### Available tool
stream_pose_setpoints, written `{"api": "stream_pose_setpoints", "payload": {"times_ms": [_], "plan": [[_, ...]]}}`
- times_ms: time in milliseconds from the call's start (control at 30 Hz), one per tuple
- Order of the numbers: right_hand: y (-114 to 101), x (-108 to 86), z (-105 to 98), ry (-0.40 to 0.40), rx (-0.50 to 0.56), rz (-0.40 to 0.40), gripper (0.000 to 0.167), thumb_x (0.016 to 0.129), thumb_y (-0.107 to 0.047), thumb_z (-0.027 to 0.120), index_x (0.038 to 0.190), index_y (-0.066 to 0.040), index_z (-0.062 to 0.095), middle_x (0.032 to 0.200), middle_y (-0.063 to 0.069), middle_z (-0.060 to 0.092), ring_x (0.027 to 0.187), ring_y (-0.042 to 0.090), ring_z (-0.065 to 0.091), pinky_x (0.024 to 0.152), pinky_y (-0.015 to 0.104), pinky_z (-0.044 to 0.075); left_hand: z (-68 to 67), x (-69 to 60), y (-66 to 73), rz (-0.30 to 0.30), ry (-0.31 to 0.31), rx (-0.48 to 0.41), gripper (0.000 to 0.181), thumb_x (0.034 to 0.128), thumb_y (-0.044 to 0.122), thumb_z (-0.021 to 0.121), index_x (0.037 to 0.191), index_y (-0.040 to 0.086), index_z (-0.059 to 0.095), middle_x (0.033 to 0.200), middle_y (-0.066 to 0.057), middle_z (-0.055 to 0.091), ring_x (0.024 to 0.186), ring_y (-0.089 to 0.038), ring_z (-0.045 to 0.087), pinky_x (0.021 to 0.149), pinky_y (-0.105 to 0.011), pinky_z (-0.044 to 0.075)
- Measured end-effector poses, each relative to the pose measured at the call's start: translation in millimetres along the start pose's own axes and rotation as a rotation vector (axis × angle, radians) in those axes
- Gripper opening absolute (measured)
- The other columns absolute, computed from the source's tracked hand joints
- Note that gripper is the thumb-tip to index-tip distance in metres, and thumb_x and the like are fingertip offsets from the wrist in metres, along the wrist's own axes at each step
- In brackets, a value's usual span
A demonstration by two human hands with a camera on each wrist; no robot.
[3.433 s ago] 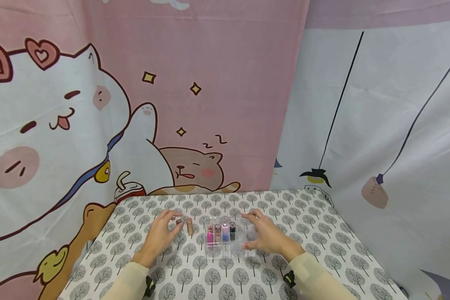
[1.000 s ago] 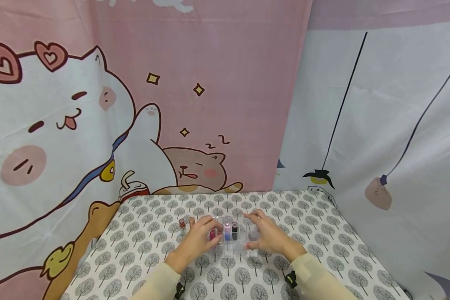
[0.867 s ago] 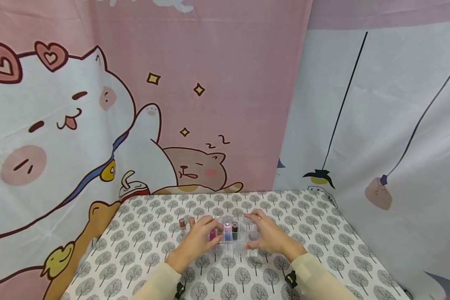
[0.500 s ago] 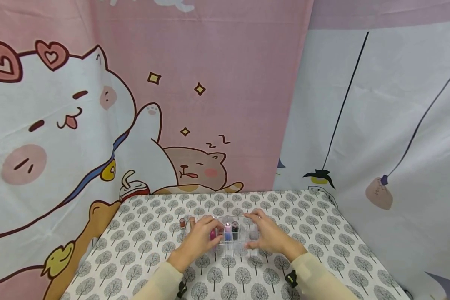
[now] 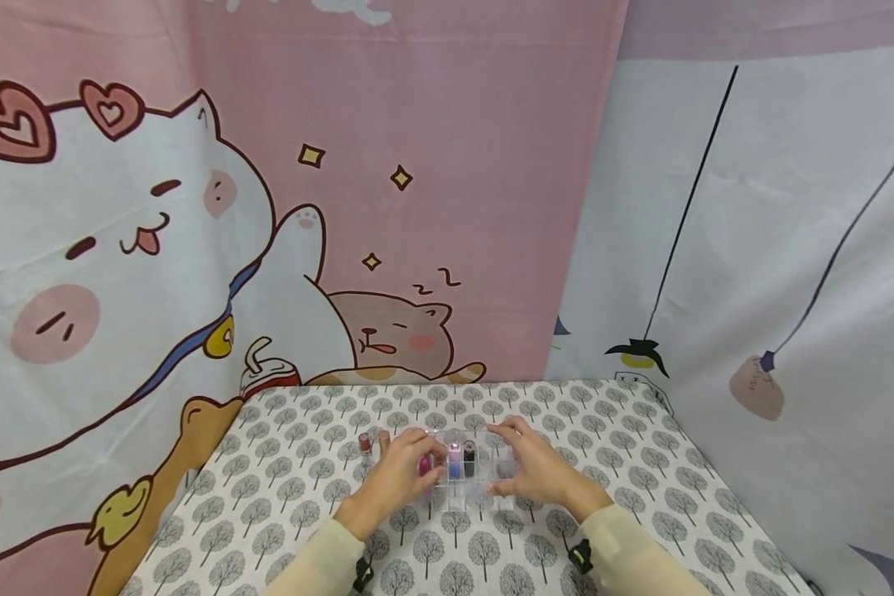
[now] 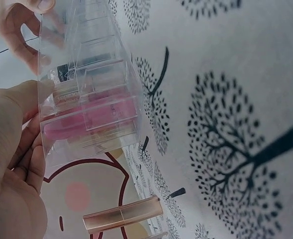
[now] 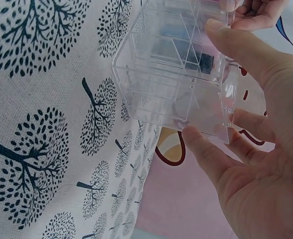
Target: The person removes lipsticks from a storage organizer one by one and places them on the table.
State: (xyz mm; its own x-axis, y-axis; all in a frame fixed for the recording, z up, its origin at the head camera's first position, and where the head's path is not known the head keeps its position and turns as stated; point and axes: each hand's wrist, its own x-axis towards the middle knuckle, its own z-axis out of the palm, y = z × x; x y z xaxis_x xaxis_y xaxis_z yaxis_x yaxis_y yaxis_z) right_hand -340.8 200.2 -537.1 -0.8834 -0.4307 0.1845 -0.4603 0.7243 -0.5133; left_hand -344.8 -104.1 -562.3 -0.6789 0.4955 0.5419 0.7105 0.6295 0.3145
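A clear lipstick organizer (image 7: 151,102) stands on the table. My right hand (image 5: 540,473) grips its right end, thumb and fingers on opposite walls. Over its left part is my left hand (image 5: 401,470), thumb and fingers curled at the top of the second slot. There they pinch the end of a tan lipstick (image 6: 66,94), partly hidden by the hand and blurred through the plastic. Beside it in the left end slot is a bright pink lipstick (image 6: 69,126). A pink-and-blue lipstick (image 5: 455,462) and a black lipstick (image 5: 469,460) fill further slots.
Left of the organizer, behind my left hand, stand a red-brown lipstick (image 5: 365,445) and a rose-gold lipstick (image 6: 122,215). A tree-print cloth (image 5: 298,488) covers the table. A cartoon curtain (image 5: 484,207) hangs at the back.
Since the earliest frame, my left hand has moved right, from beside the loose red-brown lipstick to the organizer's second slot. My right hand keeps its hold; the last second shows almost no motion.
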Motion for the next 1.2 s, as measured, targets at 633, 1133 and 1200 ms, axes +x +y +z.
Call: {"api": "stream_pose_setpoints", "payload": {"times_ms": [633,1133,1200], "plan": [[-1,-0.9,0,0.002,-0.011,-0.002,0.113,0.081,-0.039,0.107,0.175,-0.013,0.051,0.165,0.015,0.058,0.126,0.033,0.072,0.12,0.063,0.064,-1.3,-0.9,-0.6,-0.052,-0.002,-0.121,0.026,0.0978,0.01,0.094,0.122,0.007,0.084,0.114,-0.007,0.081,0.099,-0.024,0.079,0.087,-0.034,0.073],[2,0.4,1,0.006,-0.014,0.0,0.113,0.081,-0.039,0.107,0.175,-0.014,0.051,0.166,0.014,0.058,0.128,0.032,0.072,0.12,0.065,0.063,-9.9,2.3,1.5,-0.069,0.06,-0.16,0.025,0.0977,0.009,0.093,0.121,0.006,0.084,0.112,-0.008,0.082,0.098,-0.026,0.081,0.09,-0.043,0.074],[1,-0.2,1,0.005,-0.015,0.001,0.112,0.081,-0.039,0.107,0.175,-0.014,0.051,0.166,0.015,0.057,0.128,0.033,0.072,0.121,0.065,0.062,-10.1,1.7,1.5,-0.077,0.058,-0.161,0.025,0.0981,0.009,0.093,0.122,0.007,0.084,0.112,-0.007,0.082,0.099,-0.024,0.081,0.091,-0.043,0.074]]}}
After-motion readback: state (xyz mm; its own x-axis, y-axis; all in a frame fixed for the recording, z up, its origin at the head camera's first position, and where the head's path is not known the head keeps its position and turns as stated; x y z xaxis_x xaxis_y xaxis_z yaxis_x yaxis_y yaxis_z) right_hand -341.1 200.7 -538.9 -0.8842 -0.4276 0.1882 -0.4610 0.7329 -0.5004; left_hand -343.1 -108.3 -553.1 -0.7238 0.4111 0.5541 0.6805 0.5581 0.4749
